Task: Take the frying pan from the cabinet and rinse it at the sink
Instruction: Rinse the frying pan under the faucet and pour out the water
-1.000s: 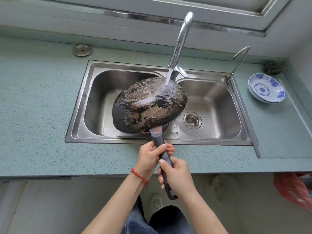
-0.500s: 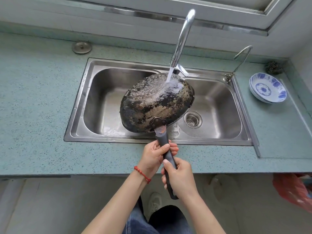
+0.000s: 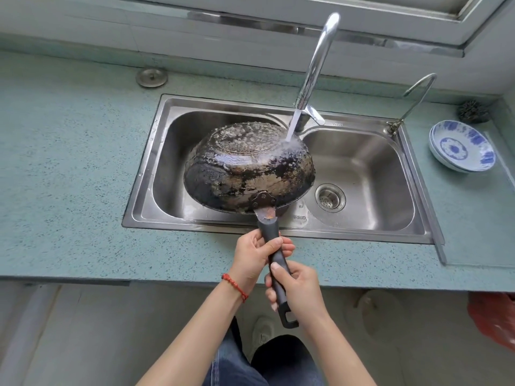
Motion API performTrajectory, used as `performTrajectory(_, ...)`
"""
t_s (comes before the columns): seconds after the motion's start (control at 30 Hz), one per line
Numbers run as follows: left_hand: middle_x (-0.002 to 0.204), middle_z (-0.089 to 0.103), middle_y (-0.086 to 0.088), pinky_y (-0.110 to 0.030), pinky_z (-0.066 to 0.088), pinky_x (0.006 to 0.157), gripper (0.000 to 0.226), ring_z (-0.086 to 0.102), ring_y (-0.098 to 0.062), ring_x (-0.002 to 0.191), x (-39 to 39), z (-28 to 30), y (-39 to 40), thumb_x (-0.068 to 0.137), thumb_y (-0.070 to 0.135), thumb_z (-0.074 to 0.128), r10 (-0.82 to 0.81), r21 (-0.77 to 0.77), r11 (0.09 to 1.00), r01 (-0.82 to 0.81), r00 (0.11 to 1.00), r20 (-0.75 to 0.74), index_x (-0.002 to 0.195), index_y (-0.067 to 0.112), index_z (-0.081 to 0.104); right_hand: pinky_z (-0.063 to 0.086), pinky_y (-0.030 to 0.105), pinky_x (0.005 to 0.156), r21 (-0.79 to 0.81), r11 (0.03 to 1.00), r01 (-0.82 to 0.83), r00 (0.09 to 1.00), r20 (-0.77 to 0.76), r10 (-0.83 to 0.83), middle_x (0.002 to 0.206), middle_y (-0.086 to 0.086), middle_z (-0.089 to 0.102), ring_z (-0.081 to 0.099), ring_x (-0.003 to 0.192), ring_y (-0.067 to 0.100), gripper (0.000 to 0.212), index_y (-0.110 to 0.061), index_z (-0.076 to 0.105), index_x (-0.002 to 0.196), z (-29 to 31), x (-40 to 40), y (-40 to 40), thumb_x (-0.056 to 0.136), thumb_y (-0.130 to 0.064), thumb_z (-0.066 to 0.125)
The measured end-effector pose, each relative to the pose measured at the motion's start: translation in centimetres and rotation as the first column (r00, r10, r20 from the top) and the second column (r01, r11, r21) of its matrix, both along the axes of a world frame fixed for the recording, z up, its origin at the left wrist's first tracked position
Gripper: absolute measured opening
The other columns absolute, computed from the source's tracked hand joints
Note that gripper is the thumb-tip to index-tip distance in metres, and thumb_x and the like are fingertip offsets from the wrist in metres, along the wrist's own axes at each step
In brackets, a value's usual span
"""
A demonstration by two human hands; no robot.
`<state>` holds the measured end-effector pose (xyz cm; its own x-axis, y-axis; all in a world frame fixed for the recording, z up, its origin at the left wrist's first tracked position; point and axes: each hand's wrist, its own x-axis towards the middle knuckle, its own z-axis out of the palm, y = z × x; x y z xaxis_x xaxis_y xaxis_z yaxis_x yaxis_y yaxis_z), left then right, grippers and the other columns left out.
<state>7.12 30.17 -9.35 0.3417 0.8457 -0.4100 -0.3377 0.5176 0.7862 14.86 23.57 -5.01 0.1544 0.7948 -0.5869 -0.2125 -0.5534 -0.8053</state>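
Both hands, left hand (image 3: 252,259) ahead of right hand (image 3: 299,291), were clenched on the handle of the frying pan (image 3: 248,168), held upturned beyond them under the running faucet (image 3: 316,65); wet grip could be lost.

Home kitchen, double steel sink (image 3: 145,174), tap (image 3: 315,71), patterned bowls (image 3: 462,146)

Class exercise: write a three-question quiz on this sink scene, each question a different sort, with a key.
1. True or false: both the left hand and the right hand grip the pan handle.
2. Which side of the frying pan does the water from the tap hit? A. inside B. underside
3. Fill in: the blue-and-white bowls sit on the counter to the ____ of the sink.

Key: 1 true; 2 B; 3 right.
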Motion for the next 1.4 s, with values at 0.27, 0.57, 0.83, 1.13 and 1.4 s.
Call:
performTrajectory(0.27, 0.063, 0.072, -0.005, -0.021, 0.055, 0.059, 0.014, 0.068, -0.015, 0.062, 0.8, -0.5, -0.2, 0.085, -0.01, 0.044, 0.009, -0.088, 0.996, 0.009, 0.981, 0.195, 0.084, -0.001, 0.055, 0.04, 0.029, 0.038, -0.012, 1.0, 0.003, 0.968, 0.252, 0.0, 0.046, 0.005, 0.052, 0.044, 0.037, 0.02, 0.028, -0.009, 0.05, 0.061, -0.2, 0.0, -0.6, 0.09, -0.009, 0.051)
performTrajectory(0.57, 0.062, 0.071, -0.004, -0.02, 0.055, 0.058, 0.016, 0.068, -0.013, 0.06, 1.7, -0.1, -0.4, 0.086, -0.01, 0.042, -0.026, -0.105, 0.993, 0.052, 0.973, 0.228, 0.084, -0.002, 0.055, 0.04, 0.03, 0.039, -0.011, 0.999, 0.032, 0.954, 0.299, -0.028, 0.047, 0.008, 0.05, 0.043, 0.035, 0.021, 0.028, -0.008, 0.05, 0.062, 0.0, 0.6, -0.9, 0.089, -0.01, 0.051)
performTrajectory(0.83, 0.067, 0.074, -0.005, -0.021, 0.056, 0.06, 0.015, 0.069, -0.014, 0.063, 1.3, 0.7, -1.0, 0.085, -0.008, 0.046, 0.032, -0.096, 0.995, -0.013, 0.981, 0.19, 0.085, 0.0, 0.058, 0.04, 0.023, 0.034, 0.039, 0.999, -0.019, 0.994, 0.111, 0.014, 0.054, 0.006, 0.054, 0.046, 0.037, 0.015, 0.022, -0.004, 0.051, 0.067, 0.3, 1.1, -1.1, 0.089, -0.003, 0.051)
performTrajectory(1.13, 0.099, 0.073, -0.013, -0.028, 0.056, 0.075, 0.031, 0.069, -0.023, 0.091, -1.7, 0.4, -0.1, 0.079, 0.015, 0.052, 0.051, -0.167, 0.986, 0.027, 0.896, 0.441, 0.106, 0.003, 0.06, 0.038, 0.021, 0.034, 0.129, 0.984, -0.12, 0.977, -0.159, 0.14, 0.058, 0.008, 0.054, 0.045, 0.04, 0.015, 0.015, -0.002, 0.052, 0.075, 0.7, 1.2, -0.2, 0.089, 0.0, 0.05)
performTrajectory(1.4, 0.083, 0.072, -0.008, -0.024, 0.055, 0.07, 0.059, 0.068, -0.016, 0.076, -3.4, 0.7, 1.3, 0.051, 0.023, 0.087, -0.011, -0.149, 0.984, 0.098, 0.869, 0.495, 0.099, 0.0, 0.062, 0.037, 0.019, 0.033, 0.141, 0.978, -0.156, 0.917, -0.347, 0.196, 0.057, 0.005, 0.053, 0.043, 0.038, 0.01, 0.011, -0.003, 0.049, 0.081, 0.8, 0.3, 0.1, 0.077, -0.006, 0.059)
